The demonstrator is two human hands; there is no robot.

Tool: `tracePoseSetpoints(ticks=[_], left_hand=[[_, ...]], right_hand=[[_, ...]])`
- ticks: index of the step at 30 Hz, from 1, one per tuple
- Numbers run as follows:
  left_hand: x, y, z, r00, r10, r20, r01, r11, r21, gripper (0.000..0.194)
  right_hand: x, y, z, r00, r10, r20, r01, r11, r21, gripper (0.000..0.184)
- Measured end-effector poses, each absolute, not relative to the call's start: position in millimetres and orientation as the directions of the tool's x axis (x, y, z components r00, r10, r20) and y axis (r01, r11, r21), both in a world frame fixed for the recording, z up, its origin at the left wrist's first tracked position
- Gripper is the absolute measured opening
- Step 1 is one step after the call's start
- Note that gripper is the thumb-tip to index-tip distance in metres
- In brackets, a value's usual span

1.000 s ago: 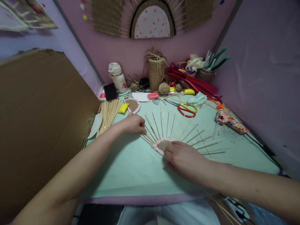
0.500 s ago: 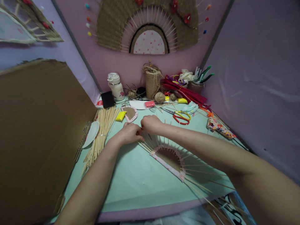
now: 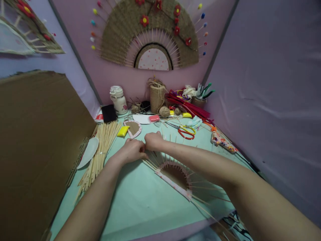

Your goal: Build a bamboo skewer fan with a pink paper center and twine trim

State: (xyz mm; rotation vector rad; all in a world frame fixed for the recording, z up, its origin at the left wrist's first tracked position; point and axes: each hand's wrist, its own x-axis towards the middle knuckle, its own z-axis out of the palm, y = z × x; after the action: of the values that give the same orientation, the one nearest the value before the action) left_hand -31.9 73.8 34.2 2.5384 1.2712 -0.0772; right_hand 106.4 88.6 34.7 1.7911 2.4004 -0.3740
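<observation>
A half-round fan frame [image 3: 173,185] lies tilted on the table, its flat edge wrapped in pale pink dotted cloth. Thin wooden sticks fan out from its brown cardboard centre. At the frame's upper left end, my left hand [image 3: 132,150] is closed around the outer sticks [image 3: 149,164]. Pressed close beside it is my right hand [image 3: 153,141], its fingers curled in a pinch near the stick ends. Whatever the right fingers hold is hidden. My right forearm passes over several of the sticks.
Left of my hands lie a bundle of sticks [image 3: 101,150], a white plate [image 3: 88,153] and a cardboard sheet [image 3: 42,140]. Scissors [image 3: 186,132] and a patterned glue gun [image 3: 223,142] are to the right. Behind stand a bottle [image 3: 118,100] and a twine spool [image 3: 157,97].
The view has tilted up, showing more of the wall fan. My hands stay together at the same stick ends, with only slight finger movement.
</observation>
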Motion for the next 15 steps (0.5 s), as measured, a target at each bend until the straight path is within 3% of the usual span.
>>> tracePoseSetpoints(ticks=[11,15], left_hand=[[-30.5,72.5,36.1,0.601,0.776,-0.193,0.795,-0.555,0.244,0.029],[-30.5,71.7,36.4,0.607,0.772,-0.190,0.789,-0.559,0.254,0.028]], right_hand=[[117.0,97.6,35.5,-0.238,0.911,-0.338,0.955,0.157,-0.250,0.039],[117.8,96.1,45.9,-0.246,0.897,-0.366,0.944,0.137,-0.299,0.030]])
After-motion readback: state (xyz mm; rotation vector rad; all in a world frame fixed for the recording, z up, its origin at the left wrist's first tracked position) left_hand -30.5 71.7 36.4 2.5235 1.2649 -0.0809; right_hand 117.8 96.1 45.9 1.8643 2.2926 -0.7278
